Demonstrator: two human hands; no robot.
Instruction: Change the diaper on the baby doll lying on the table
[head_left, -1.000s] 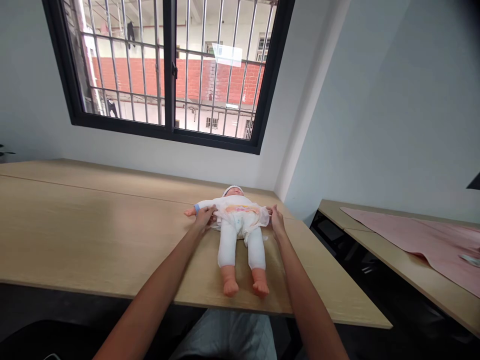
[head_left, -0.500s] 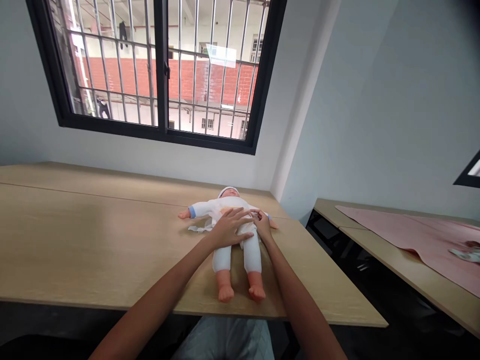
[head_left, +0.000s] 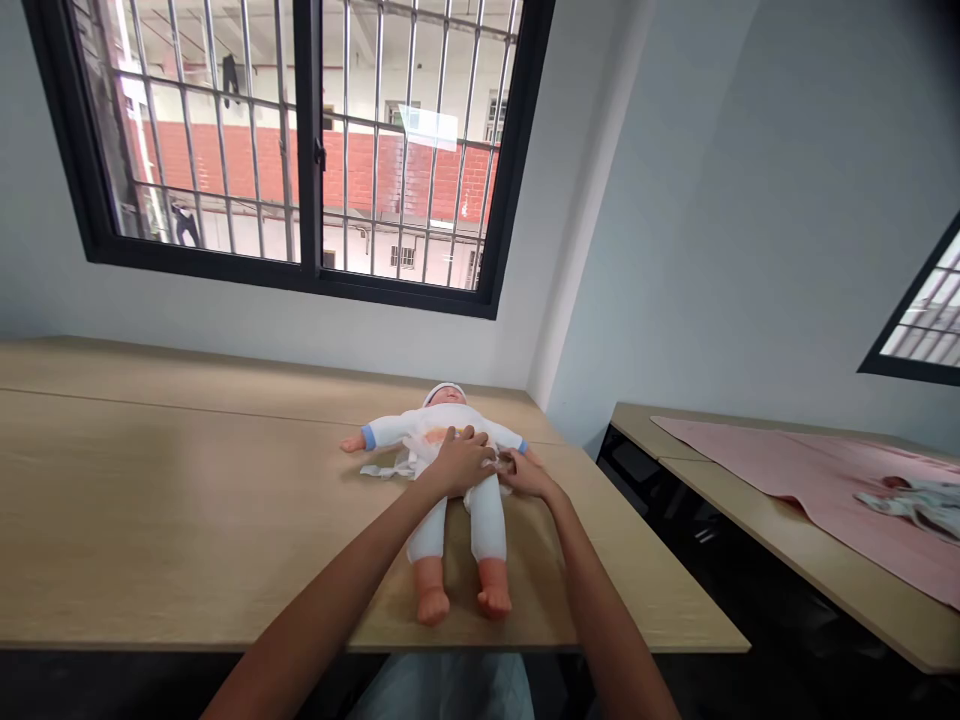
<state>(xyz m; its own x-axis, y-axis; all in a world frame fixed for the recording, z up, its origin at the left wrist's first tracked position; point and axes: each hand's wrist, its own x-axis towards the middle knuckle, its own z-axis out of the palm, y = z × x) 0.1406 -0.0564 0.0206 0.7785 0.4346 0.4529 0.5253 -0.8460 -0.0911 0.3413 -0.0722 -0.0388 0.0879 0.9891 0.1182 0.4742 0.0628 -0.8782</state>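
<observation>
A baby doll [head_left: 489,530] in a white suit with blue cuffs and a white cap lies on its back, feet toward me. Thin white material that looks like a diaper [head_left: 405,462] is around its waist, with a loose strip spread out on the left. My left hand [head_left: 459,464] lies over the doll's belly, fingers extended and touching the material. At the doll's hip on the right, my right hand [head_left: 526,474] has its fingers curled in on the edge of the diaper. The fingertips are partly hidden.
The doll rests on a light wooden table [head_left: 187,530] whose near edge is just below its feet. Across a gap on the right stands another table with a pink cloth [head_left: 757,470] and a patterned bundle [head_left: 919,505]. A barred window [head_left: 307,150] is ahead.
My left hand's fingers, spread before, are now closer together on the belly. The right hand has turned inward and lowered at the hip. The view has shifted slightly right.
</observation>
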